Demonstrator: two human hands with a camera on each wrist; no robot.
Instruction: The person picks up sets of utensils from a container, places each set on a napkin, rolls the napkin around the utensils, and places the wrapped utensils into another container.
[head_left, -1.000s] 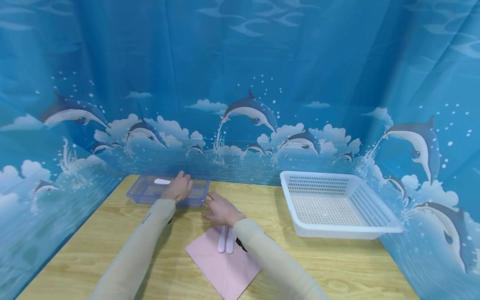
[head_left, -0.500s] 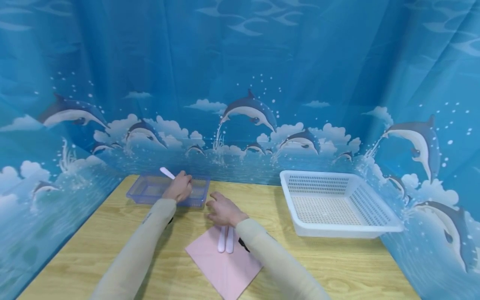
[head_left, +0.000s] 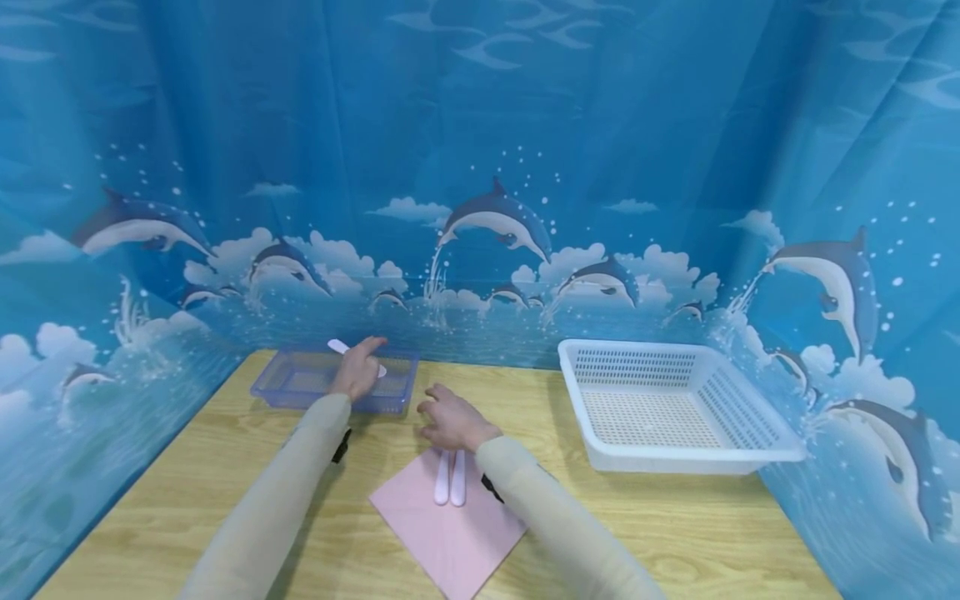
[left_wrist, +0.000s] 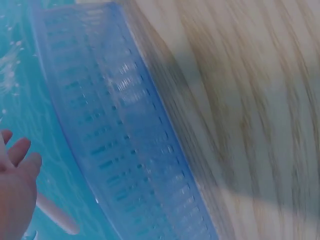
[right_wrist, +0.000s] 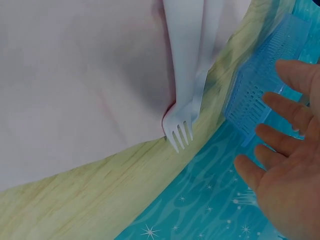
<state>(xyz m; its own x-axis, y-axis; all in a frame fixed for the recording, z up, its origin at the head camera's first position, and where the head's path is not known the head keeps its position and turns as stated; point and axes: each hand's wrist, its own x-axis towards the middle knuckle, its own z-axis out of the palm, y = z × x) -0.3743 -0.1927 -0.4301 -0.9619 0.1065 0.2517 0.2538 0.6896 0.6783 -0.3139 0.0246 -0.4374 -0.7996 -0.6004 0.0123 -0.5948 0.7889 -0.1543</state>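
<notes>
My left hand [head_left: 357,370] is over the blue plastic basket [head_left: 296,402] and holds a white plastic utensil [head_left: 337,346], slanted, with both ends showing past the hand. In the left wrist view a rounded handle end [left_wrist: 59,215] sticks out below the fingers. My right hand [head_left: 454,418], fingers spread and holding nothing, hovers at the far corner of a pink napkin [head_left: 457,542]. Two white utensils lie side by side on that napkin, handles towards me; the right wrist view shows one is a fork [right_wrist: 184,65], its tines at the napkin's edge.
A large white basket [head_left: 690,460] with perforated sides stands on the right of the wood-grain table [head_left: 150,500]. Right behind both baskets hangs a blue curtain [head_left: 480,100] printed with dolphins, which also closes in the left and right sides.
The white utensil came up from lying level in the blue basket to a slant, and its other end now shows right of my left hand. My right hand has drifted slightly right, away from the basket.
</notes>
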